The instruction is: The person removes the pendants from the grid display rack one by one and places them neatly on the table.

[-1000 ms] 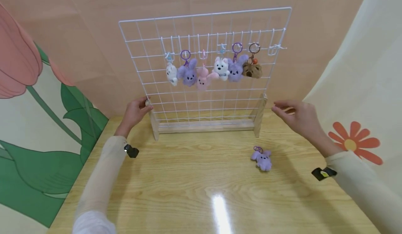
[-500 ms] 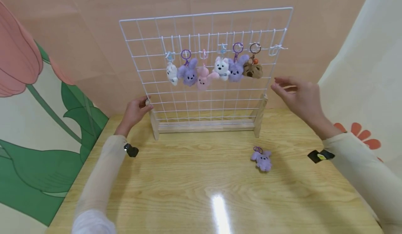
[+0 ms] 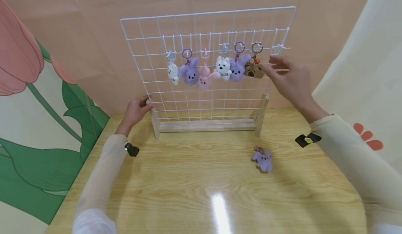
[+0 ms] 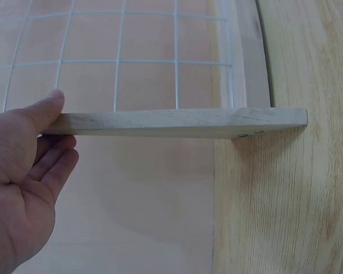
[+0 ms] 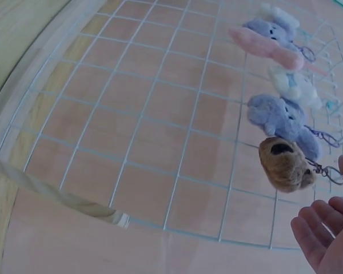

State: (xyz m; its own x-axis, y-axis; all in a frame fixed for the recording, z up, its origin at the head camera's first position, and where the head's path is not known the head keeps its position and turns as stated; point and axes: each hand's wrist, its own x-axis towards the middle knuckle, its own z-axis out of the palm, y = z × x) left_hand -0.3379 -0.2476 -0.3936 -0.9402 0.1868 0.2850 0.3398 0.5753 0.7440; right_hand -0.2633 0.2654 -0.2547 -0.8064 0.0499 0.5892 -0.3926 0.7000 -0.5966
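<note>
My left hand [image 3: 135, 112] pinches the upper end of the wooden side post [image 4: 177, 121] of a white wire grid rack [image 3: 207, 14], thumb on one side and fingers on the other. My right hand [image 3: 292, 84] is raised at the rack's right side, thumb and fingers apart with nothing between them. Its thumb tip overlaps the edge of a brown plush keychain [image 3: 253, 70] in the head view. In the right wrist view, the fingers [image 5: 314, 228] are close to that brown keychain [image 5: 286, 165] and its ring. Beside it hangs a purple bunny keychain [image 3: 237, 70].
Farther left on the rack hang a white plush keychain [image 3: 223, 68], a pink one [image 3: 205, 80], another purple one [image 3: 190, 74] and another white one [image 3: 172, 73]. A bare hook [image 3: 277, 47] is at the far right. One purple plush keychain [image 3: 263, 161] lies on the wooden table [image 3: 176, 178].
My right hand has risen and moved left, from beside the right post to the brown keychain's height. My left hand keeps its grip on the left post.
</note>
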